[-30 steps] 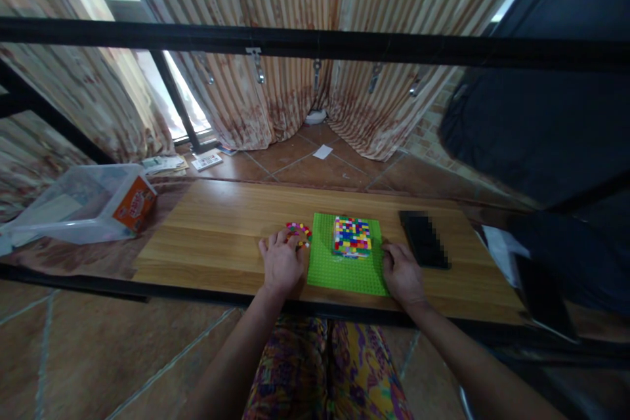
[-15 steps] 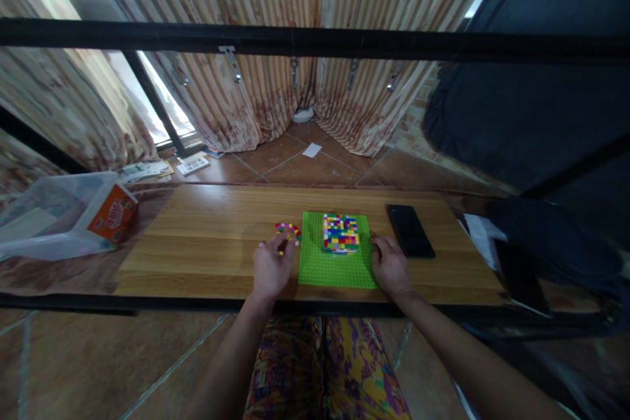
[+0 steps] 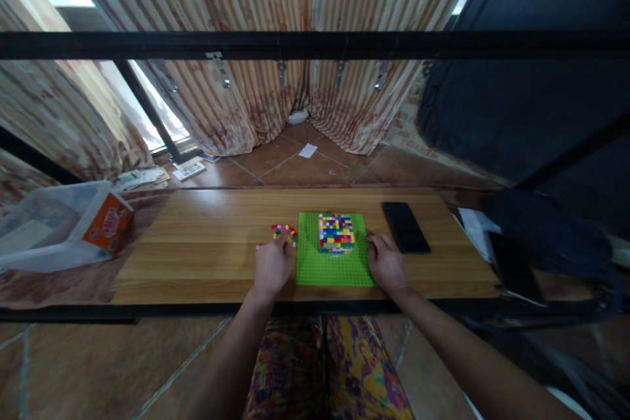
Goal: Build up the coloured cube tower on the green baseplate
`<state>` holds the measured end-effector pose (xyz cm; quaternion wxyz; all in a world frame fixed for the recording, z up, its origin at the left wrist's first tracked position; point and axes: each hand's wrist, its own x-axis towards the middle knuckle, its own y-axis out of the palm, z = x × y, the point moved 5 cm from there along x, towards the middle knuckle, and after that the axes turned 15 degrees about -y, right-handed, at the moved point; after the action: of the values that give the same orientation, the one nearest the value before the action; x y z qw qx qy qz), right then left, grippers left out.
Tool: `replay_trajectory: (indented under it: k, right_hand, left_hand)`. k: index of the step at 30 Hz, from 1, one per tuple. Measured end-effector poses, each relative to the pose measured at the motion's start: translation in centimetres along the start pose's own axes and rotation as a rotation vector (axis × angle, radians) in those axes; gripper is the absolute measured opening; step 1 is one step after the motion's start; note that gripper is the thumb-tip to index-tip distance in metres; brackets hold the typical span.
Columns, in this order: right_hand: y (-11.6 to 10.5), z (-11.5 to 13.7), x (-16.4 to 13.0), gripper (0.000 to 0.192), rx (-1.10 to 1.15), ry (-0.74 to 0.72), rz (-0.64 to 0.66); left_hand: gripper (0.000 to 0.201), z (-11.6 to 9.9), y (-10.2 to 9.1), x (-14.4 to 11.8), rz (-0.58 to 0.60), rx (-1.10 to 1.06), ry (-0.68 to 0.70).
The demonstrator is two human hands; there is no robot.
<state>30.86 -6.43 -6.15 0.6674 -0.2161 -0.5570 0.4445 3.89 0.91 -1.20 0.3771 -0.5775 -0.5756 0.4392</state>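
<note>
A green studded baseplate [image 3: 315,270] lies on the wooden table in front of me. On it sits a block built of many small multicoloured toy bricks [image 3: 336,233]. My left hand [image 3: 273,264] is left of the baseplate, fingertips pinched together over a small pile of loose bricks [image 3: 276,228]; whatever is between the fingertips is too small to make out. At the baseplate's right edge, my right hand [image 3: 388,264] is closed with curled fingers touching the edge. The undersides of its fingers are hidden.
A black phone [image 3: 406,228] lies right of the baseplate on the table [image 3: 207,230]. At the far left stands a clear plastic box [image 3: 59,256] with an orange label. Another dark phone-like slab [image 3: 516,268] lies off the table's right end. A black bar [image 3: 315,46] crosses ahead.
My left hand has shifted slightly and its fingertips have come down onto the loose bricks, closer together. The right hand stays at the baseplate's edge. The whole view has tilted a little.
</note>
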Motion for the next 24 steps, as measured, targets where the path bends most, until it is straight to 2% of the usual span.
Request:
replay_trajectory:
  k: [5,9,15,21,24]
  right_hand:
    - [-0.05,0.09,0.01,0.024,0.011,0.017,0.002]
    - [0.03,0.04,0.01,0.024,0.017,0.023,0.015]
    - [-0.02,0.05,0.02,0.024,0.026,0.011,0.003]
    - [-0.05,0.01,0.03,0.023,0.019,0.004,0.007]
    - [-0.01,-0.04,0.03,0.023,0.01,0.003,0.011]
  left_hand:
    - [0.031,-0.05,-0.08,0.19,-0.013,0.121,0.065]
    - [0.033,0.25,0.02,0.48,-0.051,0.128,0.095]
    - [0.034,0.4,-0.17,0.74,-0.068,0.153,0.058]
    - [0.035,0.48,-0.64,0.76,-0.071,0.115,0.07]
    - [0.029,0.52,-0.87,0.8,-0.082,0.013,0.057]
